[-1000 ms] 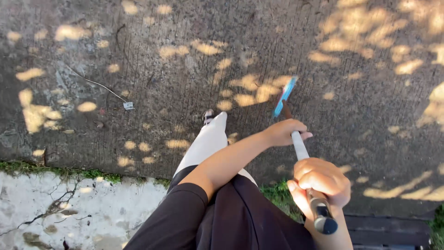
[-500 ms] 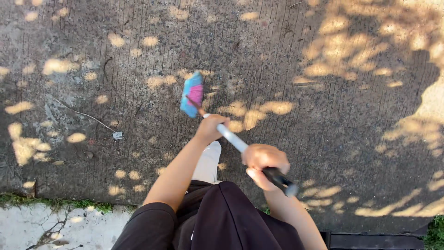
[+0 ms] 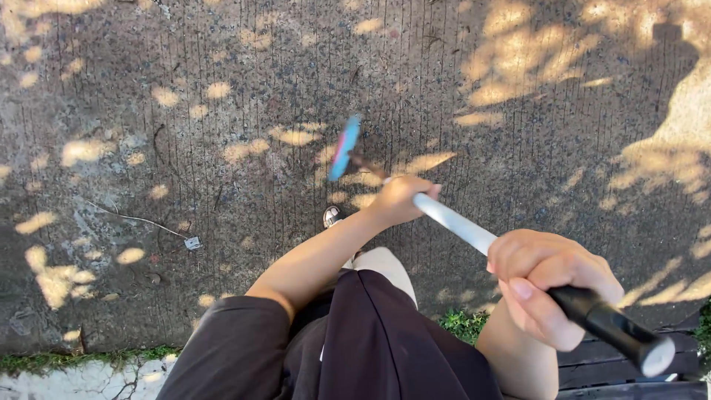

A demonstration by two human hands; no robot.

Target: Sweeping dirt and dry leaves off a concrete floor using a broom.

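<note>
I hold a long broom with both hands over a rough concrete pavement point(image 3: 244, 89). My left hand point(image 3: 400, 198) grips the white broom handle point(image 3: 455, 222) lower down. My right hand point(image 3: 548, 285) is closed around the black grip at the handle's top end point(image 3: 615, 330). The pink and blue broom head point(image 3: 344, 147) sits on the ground ahead of my left hand, blurred by motion. My shoe point(image 3: 332, 216) shows just below the broom head.
A small white scrap point(image 3: 192, 242) and a thin twig point(image 3: 133, 218) lie on the concrete to the left. A strip of grass point(image 3: 67, 359) and a pale slab point(image 3: 81, 379) run along the bottom left. Dark boards point(image 3: 629, 378) are at the bottom right.
The broom head swung from right to left, then back toward the middle, while both hands kept their grip. The view shifted and the hands now appear closer.
</note>
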